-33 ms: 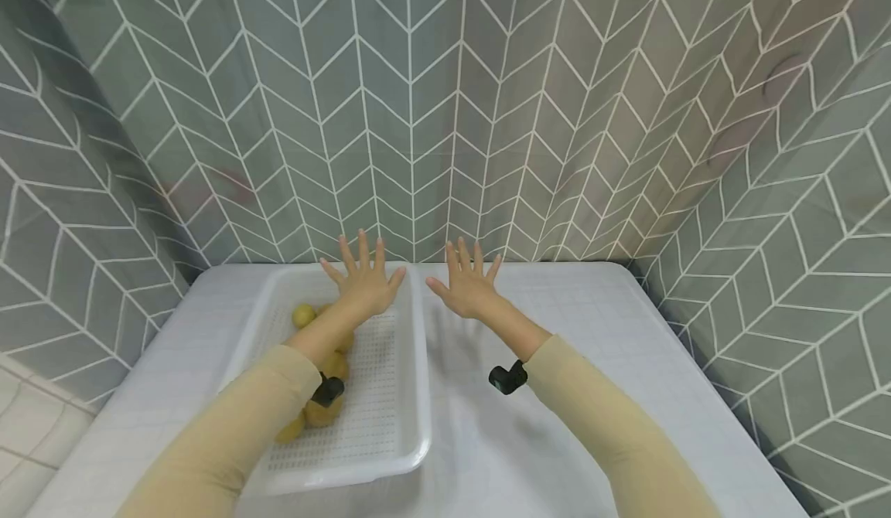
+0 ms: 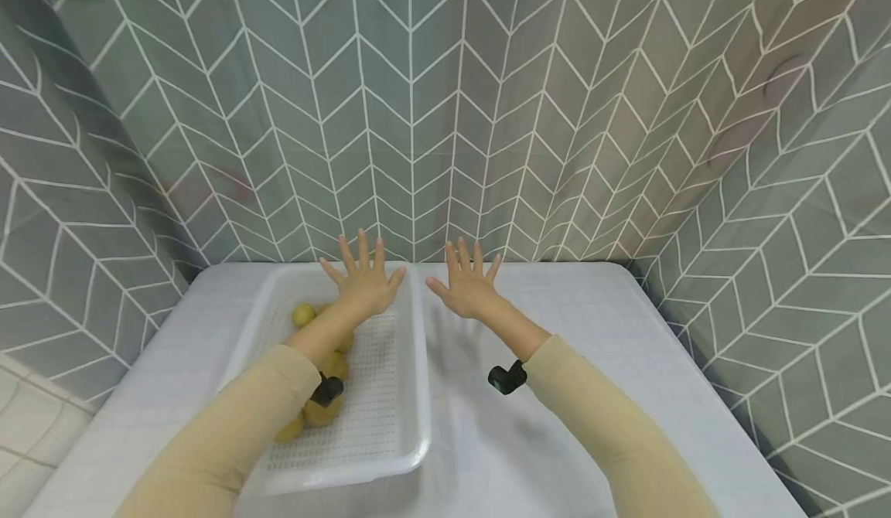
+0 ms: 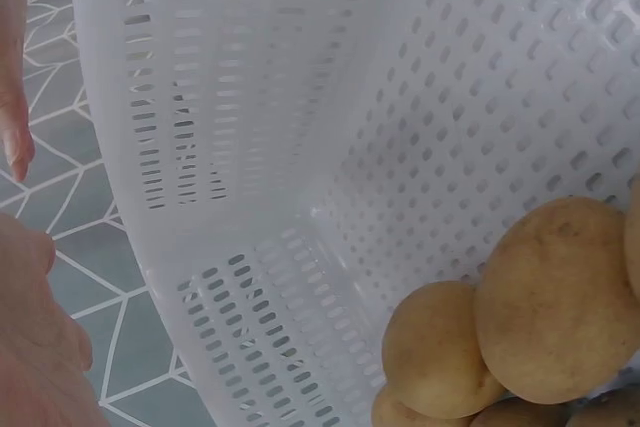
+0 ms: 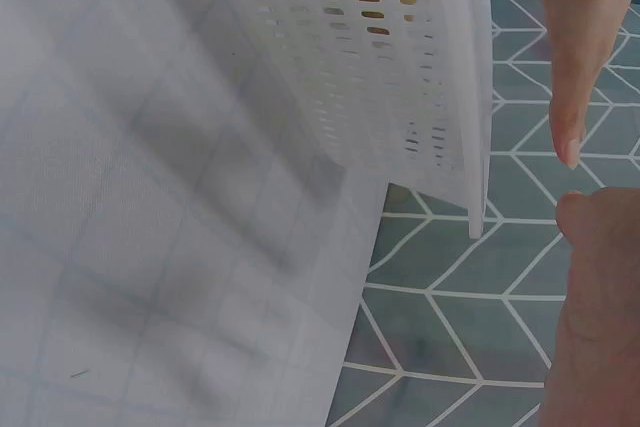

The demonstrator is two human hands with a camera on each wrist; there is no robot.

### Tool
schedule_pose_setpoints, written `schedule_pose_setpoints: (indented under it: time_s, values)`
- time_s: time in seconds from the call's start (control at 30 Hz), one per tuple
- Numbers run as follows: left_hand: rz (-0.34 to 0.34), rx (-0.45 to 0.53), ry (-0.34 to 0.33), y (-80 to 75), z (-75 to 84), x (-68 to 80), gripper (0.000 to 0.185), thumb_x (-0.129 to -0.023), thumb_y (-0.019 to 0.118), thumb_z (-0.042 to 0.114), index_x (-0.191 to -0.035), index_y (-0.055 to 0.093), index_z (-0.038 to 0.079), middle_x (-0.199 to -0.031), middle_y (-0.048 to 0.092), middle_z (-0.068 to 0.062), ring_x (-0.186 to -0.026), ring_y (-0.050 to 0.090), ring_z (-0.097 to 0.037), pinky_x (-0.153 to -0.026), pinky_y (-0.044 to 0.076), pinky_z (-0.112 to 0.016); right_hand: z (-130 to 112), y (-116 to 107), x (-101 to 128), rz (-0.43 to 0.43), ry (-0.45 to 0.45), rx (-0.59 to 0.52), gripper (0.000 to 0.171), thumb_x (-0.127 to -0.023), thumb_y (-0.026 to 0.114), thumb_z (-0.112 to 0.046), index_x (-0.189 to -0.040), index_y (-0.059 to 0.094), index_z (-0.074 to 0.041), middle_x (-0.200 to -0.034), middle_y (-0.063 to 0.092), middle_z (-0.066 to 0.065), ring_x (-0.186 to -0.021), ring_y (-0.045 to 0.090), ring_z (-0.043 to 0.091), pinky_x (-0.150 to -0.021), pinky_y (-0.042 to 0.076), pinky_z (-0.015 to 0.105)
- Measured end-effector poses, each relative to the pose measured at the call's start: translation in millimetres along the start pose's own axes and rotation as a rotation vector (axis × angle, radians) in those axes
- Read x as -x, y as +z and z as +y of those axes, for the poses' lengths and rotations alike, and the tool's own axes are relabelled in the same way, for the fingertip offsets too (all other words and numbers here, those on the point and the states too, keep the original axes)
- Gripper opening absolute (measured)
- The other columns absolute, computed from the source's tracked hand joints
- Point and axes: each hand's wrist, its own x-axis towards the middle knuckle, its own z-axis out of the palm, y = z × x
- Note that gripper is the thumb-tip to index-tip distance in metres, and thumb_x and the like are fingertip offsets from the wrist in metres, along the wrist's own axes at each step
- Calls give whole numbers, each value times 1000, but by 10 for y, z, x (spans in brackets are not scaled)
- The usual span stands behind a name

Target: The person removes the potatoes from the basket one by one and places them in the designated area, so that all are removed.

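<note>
Head view showed me the left hand [image 2: 365, 292] above the white basket [image 2: 421, 394] and the right hand [image 2: 469, 291] over the white tabletop [image 2: 585, 325] just beside it, near each other but apart, fingers of both straight and spread. The potatoes [image 3: 558, 299] lay inside, toward the basket's left side; my left wrist view showed some touching.
</note>
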Motion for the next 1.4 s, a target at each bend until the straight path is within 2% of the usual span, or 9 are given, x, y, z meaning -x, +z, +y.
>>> schedule_pose_setpoints:
  time_s: [0.37, 0.8, 1.13, 1.4]
  values:
    - [-15, 19, 7, -61, 47, 7, 75, -101, 22, 54, -154, -2, 7, -153, -29, -18, -129, -41, -41, -95, -21, -71, 12, -95, 47, 6, 2, 10, 83, -98, 30, -59, -155, -3, -9, -160, -8, 14, -143, -18, 38, -104, -12, 68]
    - [-13, 6, 1, -79, 51, 92, 76, -100, 20, 56, -154, -2, 6, -153, -28, -18, -127, -43, -38, -96, -22, -70, 21, -47, 61, -8, 3, -7, 81, -99, 33, -57, -155, -3, -10, -160, -9, 14, -142, -19, 37, -103, -13, 68]
    - [-96, 14, -2, -114, -76, 135, 78, -100, 27, 55, -154, -5, 6, -152, -30, -19, -129, -39, -43, -94, -21, -72, 2, -53, 110, 4, -1, 8, 81, -99, 33, -57, -155, 1, -9, -160, -5, 15, -144, -13, 39, -105, -7, 69]
    - [-117, -6, -11, -165, -166, 220, 83, -98, 22, 61, -153, -5, 5, -153, -26, -22, -126, -43, -42, -93, -20, -74, 28, -55, 137, -21, 7, -3, 82, -98, 29, -61, -155, -2, -11, -160, -8, 15, -143, -18, 38, -103, -13, 68]
